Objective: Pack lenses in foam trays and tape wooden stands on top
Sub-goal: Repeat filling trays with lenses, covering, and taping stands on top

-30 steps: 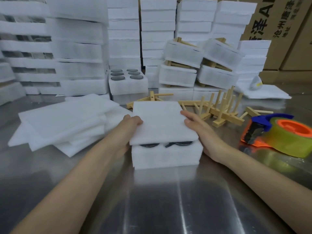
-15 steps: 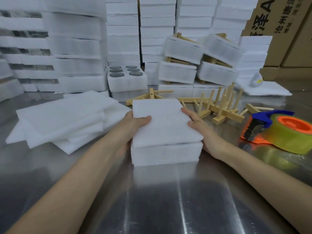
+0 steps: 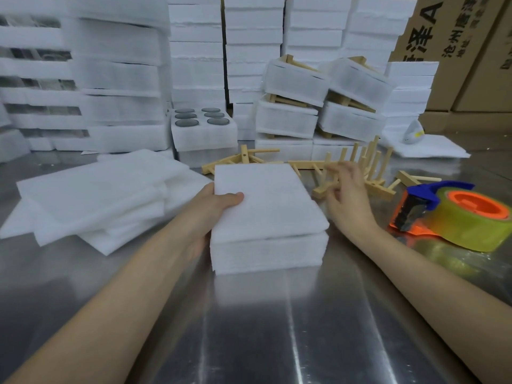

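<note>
A white foam tray (image 3: 267, 253) sits on the steel table in front of me, covered by a flat foam sheet (image 3: 266, 200); its lenses are hidden. My left hand (image 3: 213, 207) grips the left edge of the sheet and tray, thumb on top. My right hand (image 3: 345, 198) hovers off the tray's right side, fingers loosely spread and blurred, holding nothing, just in front of a pile of wooden stands (image 3: 360, 173). Another wooden stand (image 3: 243, 159) lies behind the tray. An uncovered tray of dark lenses (image 3: 203, 128) stands further back.
A tape dispenser (image 3: 454, 214) with orange core and blue handle lies at the right. Loose foam sheets (image 3: 91, 195) are piled at the left. Stacked foam trays (image 3: 249, 51), some taped with wooden stands, fill the back. Cardboard boxes (image 3: 465, 51) stand at the far right.
The foam sheet has been lowered flat onto the tray, covering the lenses. My right hand has let go of the sheet's right edge and lifted toward the wooden stands.
</note>
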Demonstrator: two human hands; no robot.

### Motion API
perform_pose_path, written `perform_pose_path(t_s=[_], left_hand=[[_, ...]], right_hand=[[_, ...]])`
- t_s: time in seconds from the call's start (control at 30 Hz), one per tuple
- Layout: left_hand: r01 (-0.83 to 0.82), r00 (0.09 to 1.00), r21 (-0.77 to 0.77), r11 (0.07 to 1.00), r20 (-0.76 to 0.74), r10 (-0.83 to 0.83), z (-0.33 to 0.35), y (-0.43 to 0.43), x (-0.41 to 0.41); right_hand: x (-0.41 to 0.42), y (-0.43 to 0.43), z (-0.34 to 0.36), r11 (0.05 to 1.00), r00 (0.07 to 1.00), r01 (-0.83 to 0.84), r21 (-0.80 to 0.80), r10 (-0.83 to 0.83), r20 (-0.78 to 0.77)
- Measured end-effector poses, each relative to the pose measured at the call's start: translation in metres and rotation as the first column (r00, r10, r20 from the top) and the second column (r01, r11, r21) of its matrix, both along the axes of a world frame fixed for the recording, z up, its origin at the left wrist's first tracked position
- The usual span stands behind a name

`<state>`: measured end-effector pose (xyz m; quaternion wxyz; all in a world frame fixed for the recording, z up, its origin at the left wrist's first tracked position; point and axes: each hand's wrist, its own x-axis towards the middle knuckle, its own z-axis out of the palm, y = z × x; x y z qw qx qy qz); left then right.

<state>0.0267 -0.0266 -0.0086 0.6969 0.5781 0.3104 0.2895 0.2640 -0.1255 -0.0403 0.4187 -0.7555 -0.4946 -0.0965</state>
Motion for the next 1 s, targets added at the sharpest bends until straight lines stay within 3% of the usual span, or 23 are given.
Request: perform_pose_path(t_s=[0.07,0.17,0.33,0.4,0.47,0.67,0.77,0.87,0.93,1.0], left_hand=[[0.002,1.0,-0.013,1.0,0.012,-0.002,0.0,0.0,0.001],[-0.003,1.0,-0.017,1.0,0.025,0.004,-0.001,0.0,0.002],[0.012,0.999,-0.017,1.0,0.054,-0.011,-0.002,0.0,0.002],[0.024,0.997,-0.013,1.0,0.07,-0.023,-0.002,0.001,0.002],[0.037,0.996,-0.012,0.999,0.082,-0.036,-0.003,0.001,0.001],[0.026,0.992,-0.077,0.997,0.125,-0.017,-0.009,0.005,0.002],[0.027,0.991,-0.09,0.996,0.132,-0.015,-0.011,0.007,0.003],[0.033,0.991,-0.087,0.996,0.134,-0.021,-0.011,0.008,0.003],[0.044,0.989,-0.072,0.996,0.142,-0.033,-0.011,0.008,0.003],[0.072,0.987,-0.043,0.996,0.148,-0.065,-0.011,0.006,0.004]], right_hand=[[0.003,0.01,-0.003,0.98,1.0,0.013,-0.2,-0.016,-0.016],[0.006,0.022,-0.004,0.977,1.0,0.016,-0.212,-0.019,-0.013],[0.006,0.014,0.002,0.977,0.951,0.024,0.212,0.043,-0.307],[0.0,0.014,0.01,0.934,0.86,0.0,0.356,0.182,-0.477],[-0.005,0.013,0.02,0.881,0.773,-0.023,0.473,0.315,-0.55],[-0.029,-0.008,0.05,0.695,0.746,-0.209,0.688,0.568,-0.347],[-0.04,-0.019,0.059,0.578,0.625,-0.355,0.735,0.731,-0.273],[-0.055,-0.022,0.061,0.509,0.474,-0.497,0.703,0.838,-0.271],[-0.066,-0.022,0.057,0.576,0.524,-0.569,0.587,0.804,-0.281],[-0.074,-0.024,0.05,0.694,0.648,-0.628,0.353,0.717,-0.257]])
